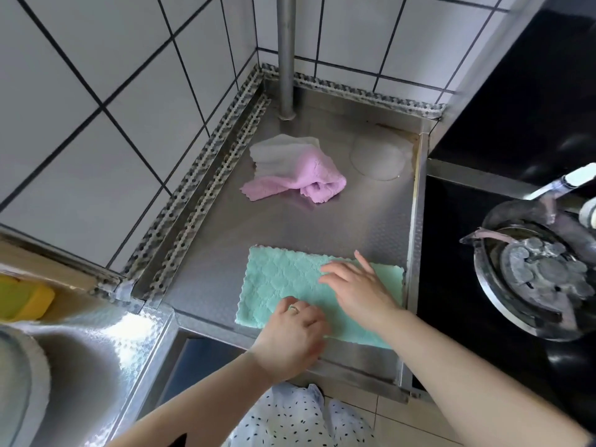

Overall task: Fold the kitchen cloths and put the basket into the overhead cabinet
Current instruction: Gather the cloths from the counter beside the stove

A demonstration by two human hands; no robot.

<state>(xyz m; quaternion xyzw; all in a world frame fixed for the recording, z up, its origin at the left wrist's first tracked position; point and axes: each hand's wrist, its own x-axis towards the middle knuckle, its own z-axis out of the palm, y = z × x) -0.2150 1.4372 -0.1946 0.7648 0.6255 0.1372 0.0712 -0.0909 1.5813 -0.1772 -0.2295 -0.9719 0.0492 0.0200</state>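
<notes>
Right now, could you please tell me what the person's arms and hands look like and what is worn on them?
Both forearms are bare, with no sleeves, watch or gloves in view. The left hand wears a thin ring on one finger. The right hand shows no ring or other jewellery.

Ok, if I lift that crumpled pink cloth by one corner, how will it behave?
The pink cloth will probably hang limp: it lies in soft, bunched folds. Its fluffy pile suggests it is light, though dampness cannot be judged. On the smooth steel counter it would likely slide and bunch rather than move as a sheet when pushed.
</notes>
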